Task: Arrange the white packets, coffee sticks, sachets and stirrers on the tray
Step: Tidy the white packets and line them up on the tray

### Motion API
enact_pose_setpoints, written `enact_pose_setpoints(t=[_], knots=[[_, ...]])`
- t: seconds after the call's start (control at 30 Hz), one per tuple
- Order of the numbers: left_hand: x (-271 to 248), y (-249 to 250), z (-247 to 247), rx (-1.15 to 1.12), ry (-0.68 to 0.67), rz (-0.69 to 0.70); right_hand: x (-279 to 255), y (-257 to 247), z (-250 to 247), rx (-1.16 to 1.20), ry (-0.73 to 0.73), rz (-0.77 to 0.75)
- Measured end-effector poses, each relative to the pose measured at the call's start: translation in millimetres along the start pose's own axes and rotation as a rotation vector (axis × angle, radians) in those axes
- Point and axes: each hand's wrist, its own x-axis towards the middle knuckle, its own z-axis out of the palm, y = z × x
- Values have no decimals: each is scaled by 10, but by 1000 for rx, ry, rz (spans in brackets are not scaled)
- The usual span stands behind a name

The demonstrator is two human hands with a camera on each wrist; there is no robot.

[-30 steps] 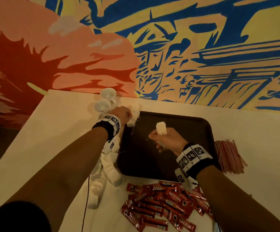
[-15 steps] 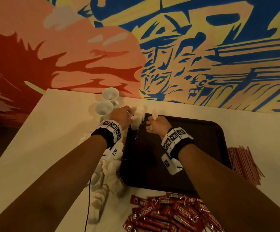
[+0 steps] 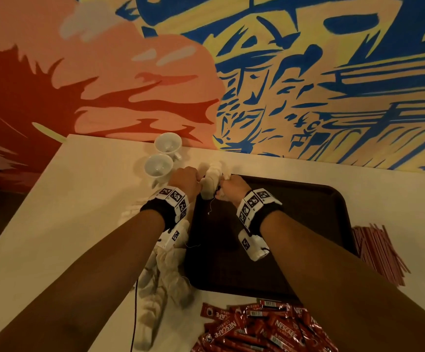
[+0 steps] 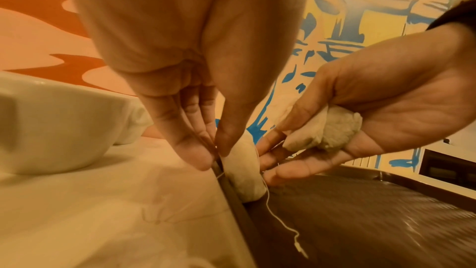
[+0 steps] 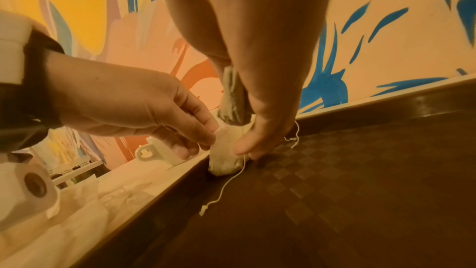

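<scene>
A dark brown tray [image 3: 307, 224] lies on the white table. At its far left corner a white packet [image 4: 244, 174] with a loose string stands against the rim. My left hand [image 4: 216, 156] pinches the top of that packet. My right hand [image 4: 283, 158] grips a second white packet [image 4: 329, 129] between thumb and palm, and its fingertips touch the standing packet [image 5: 225, 162]. In the head view both hands [image 3: 186, 179] [image 3: 231, 185] meet at that corner. A heap of white packets [image 3: 165, 270] lies left of the tray, red coffee sticks [image 3: 257, 329] in front, red stirrers [image 3: 376, 252] to the right.
Two white cups [image 3: 158, 166] [image 3: 168, 143] stand just left of my left hand, near the painted wall. The table's left edge runs diagonally at the far left. A thin cable [image 3: 134, 318] hangs beside the packet heap.
My right hand has carried its white packet from the middle of the tray to the far left corner, where it now meets my left hand. The left hand has stayed at that corner.
</scene>
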Motion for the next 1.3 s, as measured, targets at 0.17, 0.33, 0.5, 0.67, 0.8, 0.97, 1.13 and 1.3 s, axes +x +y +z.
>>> enact_pose_setpoints(t=[0.17, 0.33, 0.5, 0.67, 0.8, 0.97, 1.13, 1.3], knots=[[13, 32, -13, -25, 7, -11, -54, -39, -57, -1, 13, -63], [16, 69, -37, -61, 23, -28, 89, 52, -14, 162, 15, -35], [24, 82, -36, -53, 20, -37, 36, 7, -26, 92, 11, -36], [27, 81, -53, -42, 1, -41, 21, -69, -16, 103, 10, -34], [-4, 71, -95, -81, -21, -70, -86, -118, -70, 96, 56, -60], [-170, 110, -295, -162, 2, -82, -349, -78, -244, 652, -28, 22], [-609, 375, -747, -421, 93, 46, -974, -49, -513, 744, -212, -79], [-1303, 620, -1136, -682, 68, 206, -1697, 69, -692, 945, -447, -161]])
